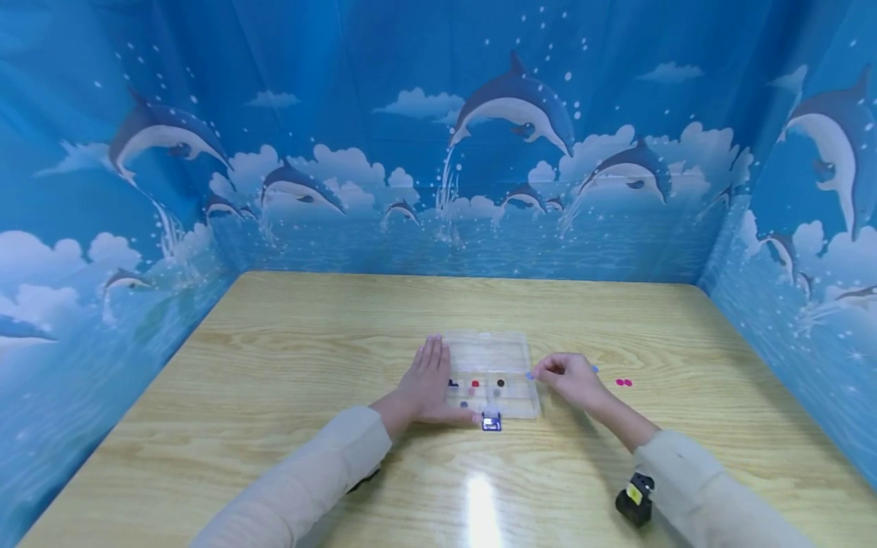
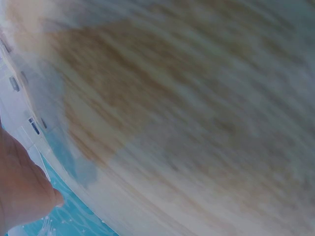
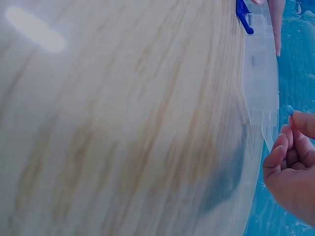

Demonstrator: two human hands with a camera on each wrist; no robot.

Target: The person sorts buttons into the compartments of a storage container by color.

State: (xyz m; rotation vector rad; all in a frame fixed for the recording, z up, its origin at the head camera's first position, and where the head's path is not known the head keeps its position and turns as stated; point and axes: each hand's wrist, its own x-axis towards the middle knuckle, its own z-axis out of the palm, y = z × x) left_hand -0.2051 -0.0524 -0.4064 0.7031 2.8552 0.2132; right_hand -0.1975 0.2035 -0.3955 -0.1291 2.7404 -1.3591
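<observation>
A clear plastic compartment box (image 1: 488, 352) lies with its lid folded back on the table. My left hand (image 1: 428, 387) rests along its left side, fingers straight, thumb near the blue latch (image 1: 491, 422) at the front. Between thumb and fingertips, my right hand (image 1: 574, 382) pinches a small blue disc (image 3: 290, 110) beside the box's right edge. Small round pieces sit in the compartments, among them a red piece (image 1: 476, 383), a black piece (image 1: 501, 383) and dark blue pieces (image 1: 453, 383). The left wrist view shows only part of the left hand (image 2: 24, 182).
Right of the right hand, two pink discs (image 1: 624, 383) lie on the wooden table (image 1: 329, 350), with another blue disc (image 1: 594, 369) close behind the hand. A dolphin-print curtain (image 1: 384, 152) surrounds the table's back and sides.
</observation>
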